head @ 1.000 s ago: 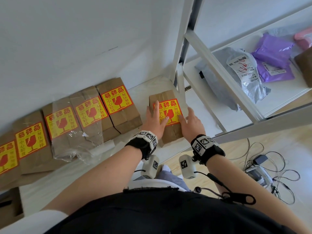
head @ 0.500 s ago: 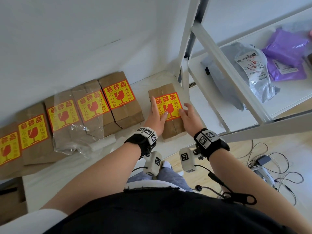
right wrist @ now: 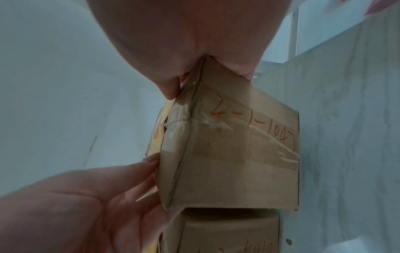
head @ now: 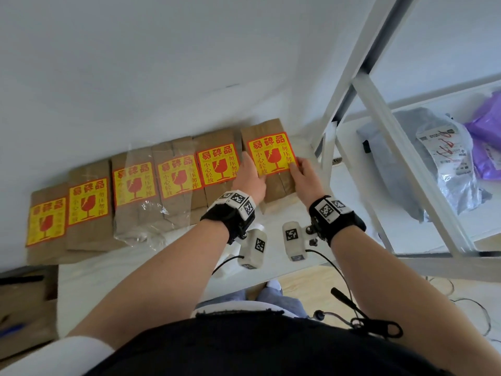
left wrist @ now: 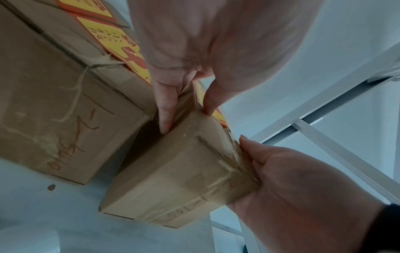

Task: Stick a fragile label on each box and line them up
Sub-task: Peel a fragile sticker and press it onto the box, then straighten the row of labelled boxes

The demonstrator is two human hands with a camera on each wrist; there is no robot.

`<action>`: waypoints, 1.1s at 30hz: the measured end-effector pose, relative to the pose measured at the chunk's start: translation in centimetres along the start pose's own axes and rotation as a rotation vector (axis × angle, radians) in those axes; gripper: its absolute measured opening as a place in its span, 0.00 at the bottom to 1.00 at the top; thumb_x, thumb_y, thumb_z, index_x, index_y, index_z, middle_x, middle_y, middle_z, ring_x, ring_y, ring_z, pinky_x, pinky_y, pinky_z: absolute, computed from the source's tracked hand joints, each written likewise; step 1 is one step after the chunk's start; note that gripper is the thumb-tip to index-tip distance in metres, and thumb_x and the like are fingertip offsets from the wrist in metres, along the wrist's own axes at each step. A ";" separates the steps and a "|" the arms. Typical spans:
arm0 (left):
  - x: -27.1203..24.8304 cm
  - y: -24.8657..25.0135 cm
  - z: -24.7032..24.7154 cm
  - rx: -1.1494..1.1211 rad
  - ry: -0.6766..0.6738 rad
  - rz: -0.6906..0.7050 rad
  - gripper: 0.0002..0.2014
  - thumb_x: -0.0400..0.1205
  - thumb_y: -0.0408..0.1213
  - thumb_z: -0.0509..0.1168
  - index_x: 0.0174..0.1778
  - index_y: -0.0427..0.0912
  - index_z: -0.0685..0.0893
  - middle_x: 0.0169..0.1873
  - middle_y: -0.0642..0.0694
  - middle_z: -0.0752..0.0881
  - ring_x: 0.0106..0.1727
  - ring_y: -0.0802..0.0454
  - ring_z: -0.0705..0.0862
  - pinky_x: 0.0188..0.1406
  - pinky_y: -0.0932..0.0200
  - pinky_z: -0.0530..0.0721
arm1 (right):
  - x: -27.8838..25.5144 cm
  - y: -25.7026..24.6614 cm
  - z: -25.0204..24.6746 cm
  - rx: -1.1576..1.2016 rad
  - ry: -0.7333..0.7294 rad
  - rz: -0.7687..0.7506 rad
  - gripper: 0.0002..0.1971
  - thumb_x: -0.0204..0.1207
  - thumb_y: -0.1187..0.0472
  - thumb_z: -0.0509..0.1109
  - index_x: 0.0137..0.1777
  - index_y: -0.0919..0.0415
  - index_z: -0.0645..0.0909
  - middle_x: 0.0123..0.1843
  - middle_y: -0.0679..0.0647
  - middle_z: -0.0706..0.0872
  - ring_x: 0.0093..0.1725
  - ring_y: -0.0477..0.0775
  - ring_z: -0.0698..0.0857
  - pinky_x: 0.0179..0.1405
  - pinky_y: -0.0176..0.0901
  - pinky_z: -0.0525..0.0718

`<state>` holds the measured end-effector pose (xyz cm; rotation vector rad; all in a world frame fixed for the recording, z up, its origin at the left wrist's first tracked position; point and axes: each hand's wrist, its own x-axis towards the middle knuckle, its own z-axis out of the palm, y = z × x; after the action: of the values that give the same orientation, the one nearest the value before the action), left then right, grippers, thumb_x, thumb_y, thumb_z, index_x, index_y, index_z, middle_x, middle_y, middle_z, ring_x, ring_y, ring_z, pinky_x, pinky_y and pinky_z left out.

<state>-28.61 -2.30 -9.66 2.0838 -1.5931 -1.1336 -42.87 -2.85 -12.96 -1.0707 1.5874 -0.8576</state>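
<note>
Several brown cardboard boxes with red-and-yellow fragile labels stand in a row (head: 130, 196) along the white wall. The rightmost box (head: 279, 183) carries a label (head: 271, 154) on top and sits close beside its neighbour (head: 218, 164). My left hand (head: 250, 172) grips its left side and my right hand (head: 301, 172) grips its right side. In the left wrist view, thumb and finger of the left hand (left wrist: 184, 116) pinch the box (left wrist: 173, 179) at its top edge, with a narrow dark gap to the neighbour (left wrist: 65, 119). In the right wrist view the right hand (right wrist: 205, 82) straddles the box (right wrist: 233, 154) at a corner.
The boxes stand on a white shelf board (head: 135, 267). A white metal rack post (head: 329, 134) rises just right of the held box. Beyond it lie grey (head: 390, 164) and purple (head: 485, 139) mail bags. Cables lie on the wooden floor (head: 461, 294) at the lower right.
Both hands have slid the labelled box left and back, from a spot apart near the rack post to right beside the last box of the row.
</note>
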 end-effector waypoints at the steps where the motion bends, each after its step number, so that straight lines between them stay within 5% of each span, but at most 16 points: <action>1: 0.1 0.0 -0.1 0.031 0.022 -0.008 0.39 0.86 0.38 0.63 0.87 0.41 0.45 0.80 0.39 0.69 0.74 0.40 0.77 0.69 0.45 0.81 | 0.3 0.2 0.5 0.015 -0.007 0.017 0.16 0.88 0.56 0.57 0.71 0.62 0.71 0.57 0.55 0.84 0.54 0.53 0.85 0.57 0.49 0.86; 7: 0.0 -0.5 -0.3 0.036 0.091 -0.001 0.31 0.82 0.30 0.67 0.83 0.42 0.66 0.78 0.43 0.74 0.75 0.45 0.76 0.72 0.51 0.78 | 1.8 1.7 2.1 0.032 0.005 0.055 0.14 0.88 0.56 0.57 0.71 0.59 0.70 0.56 0.51 0.83 0.56 0.54 0.85 0.63 0.61 0.84; 13: -0.4 -1.2 -1.4 -0.093 0.212 0.072 0.20 0.82 0.28 0.63 0.71 0.44 0.82 0.67 0.46 0.85 0.66 0.52 0.83 0.67 0.51 0.83 | 2.0 1.1 3.0 -0.024 -0.021 0.022 0.17 0.88 0.55 0.57 0.73 0.59 0.68 0.59 0.49 0.83 0.57 0.53 0.84 0.62 0.57 0.84; 17: -1.0 -1.3 -3.0 -0.080 0.276 0.132 0.15 0.82 0.31 0.65 0.64 0.46 0.86 0.61 0.52 0.87 0.58 0.59 0.85 0.63 0.56 0.84 | 2.3 0.6 3.6 -0.078 -0.021 -0.012 0.17 0.88 0.55 0.56 0.74 0.59 0.68 0.58 0.48 0.83 0.54 0.52 0.84 0.59 0.55 0.84; 21: -1.3 -2.1 -5.2 0.097 0.431 0.176 0.20 0.80 0.35 0.69 0.70 0.48 0.81 0.67 0.52 0.82 0.70 0.51 0.76 0.74 0.51 0.74 | 2.0 0.6 3.7 -0.192 0.047 -0.017 0.19 0.87 0.52 0.59 0.74 0.57 0.68 0.64 0.54 0.83 0.56 0.56 0.85 0.57 0.59 0.85; 24: -1.6 -4.3 -7.5 0.190 0.572 0.019 0.31 0.78 0.40 0.71 0.77 0.47 0.71 0.74 0.48 0.75 0.78 0.46 0.68 0.81 0.48 0.64 | 1.2 -0.5 4.4 -0.418 0.244 -0.198 0.24 0.82 0.52 0.65 0.75 0.61 0.69 0.74 0.58 0.75 0.72 0.59 0.75 0.72 0.59 0.75; 27: -2.4 -7.5 -10.2 0.205 0.565 -0.319 0.40 0.80 0.49 0.68 0.85 0.46 0.55 0.84 0.39 0.58 0.85 0.37 0.53 0.84 0.40 0.49 | -0.5 -3.2 6.3 -0.525 0.331 -0.418 0.25 0.77 0.54 0.68 0.73 0.61 0.71 0.75 0.59 0.72 0.76 0.63 0.67 0.76 0.60 0.65; 30: -3.5 -10.4 -12.3 0.180 0.471 -0.595 0.44 0.81 0.56 0.64 0.87 0.49 0.46 0.86 0.36 0.47 0.85 0.32 0.46 0.84 0.35 0.44 | -2.4 -5.4 8.7 -0.558 0.200 -0.575 0.23 0.78 0.56 0.67 0.72 0.60 0.72 0.69 0.57 0.77 0.68 0.60 0.72 0.68 0.54 0.70; 33: -4.3 -12.4 -12.7 0.080 0.441 -0.722 0.42 0.82 0.51 0.63 0.87 0.47 0.47 0.85 0.36 0.52 0.84 0.32 0.52 0.83 0.37 0.50 | -4.1 -6.6 11.0 -0.479 -0.141 -0.408 0.18 0.83 0.56 0.64 0.71 0.57 0.73 0.55 0.49 0.83 0.56 0.52 0.82 0.53 0.45 0.81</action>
<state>-11.24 3.05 -7.52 2.8105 -0.7016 -0.6928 -30.25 -1.66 -8.41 -1.8013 1.5137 -0.6522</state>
